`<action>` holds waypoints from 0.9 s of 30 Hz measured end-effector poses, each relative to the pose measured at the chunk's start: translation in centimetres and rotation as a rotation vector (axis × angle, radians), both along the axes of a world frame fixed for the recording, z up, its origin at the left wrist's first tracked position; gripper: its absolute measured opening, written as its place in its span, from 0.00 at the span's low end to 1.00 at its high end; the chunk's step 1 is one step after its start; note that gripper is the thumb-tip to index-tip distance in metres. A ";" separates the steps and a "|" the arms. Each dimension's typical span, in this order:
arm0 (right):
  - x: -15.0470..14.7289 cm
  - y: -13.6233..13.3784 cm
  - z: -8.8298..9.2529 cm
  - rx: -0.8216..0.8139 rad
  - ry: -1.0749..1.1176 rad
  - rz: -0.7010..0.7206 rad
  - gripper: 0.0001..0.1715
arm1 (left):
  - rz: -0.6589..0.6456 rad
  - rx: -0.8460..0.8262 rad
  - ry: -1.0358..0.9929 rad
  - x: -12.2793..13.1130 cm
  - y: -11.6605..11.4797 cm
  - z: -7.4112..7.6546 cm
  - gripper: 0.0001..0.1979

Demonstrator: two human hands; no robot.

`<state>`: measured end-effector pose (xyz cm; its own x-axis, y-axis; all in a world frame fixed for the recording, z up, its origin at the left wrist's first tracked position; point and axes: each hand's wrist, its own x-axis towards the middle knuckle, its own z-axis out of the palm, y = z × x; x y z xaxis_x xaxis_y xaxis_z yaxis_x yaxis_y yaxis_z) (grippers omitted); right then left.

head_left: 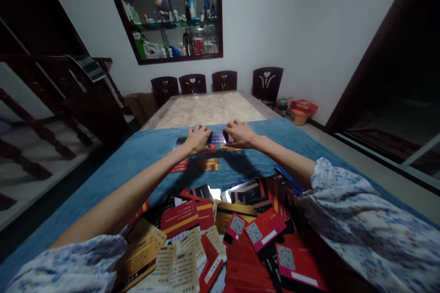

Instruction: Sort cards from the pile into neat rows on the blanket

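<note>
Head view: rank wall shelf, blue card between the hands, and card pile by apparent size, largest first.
1. Card pile, helped by being nearest the camera
2. Wall shelf
3. Blue card, smallest by far

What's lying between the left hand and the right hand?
In the head view, a blue card shows between the left hand and the right hand; a red card shows nearer the camera.

Purple-blue card (218,138), red and gold cards (180,217), blue cloth (113,169), blue-flecked white sleeves (360,210)

The head view looks forward and down along the table (213,107).
</note>
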<state>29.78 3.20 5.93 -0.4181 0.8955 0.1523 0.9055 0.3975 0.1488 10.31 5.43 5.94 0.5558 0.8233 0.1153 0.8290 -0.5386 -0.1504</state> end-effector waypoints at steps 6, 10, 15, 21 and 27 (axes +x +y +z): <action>-2.1 3.5 -0.1 -0.062 -0.016 -0.016 0.25 | 0.074 -0.036 0.001 -1.5 3.3 -1.0 0.22; -3.1 5.8 -0.8 -0.110 -0.017 -0.040 0.25 | 0.106 -0.075 -0.012 -1.8 4.9 -1.7 0.22; -3.7 7.9 -1.7 -0.185 -0.008 -0.063 0.30 | 0.132 -0.130 -0.024 -1.9 6.6 -2.6 0.20; -4.2 9.4 -2.7 -0.218 -0.041 -0.091 0.30 | 0.160 -0.164 0.002 -1.7 8.0 -3.2 0.22; -4.6 10.2 -3.4 -0.251 -0.032 -0.119 0.29 | 0.188 -0.211 0.006 -1.4 9.2 -3.9 0.22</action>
<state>25.21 13.41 2.53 -0.3087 0.9466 -0.0924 0.9444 0.3166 0.0883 8.88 14.59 2.01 0.3911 0.9175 -0.0727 0.9168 -0.3953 -0.0566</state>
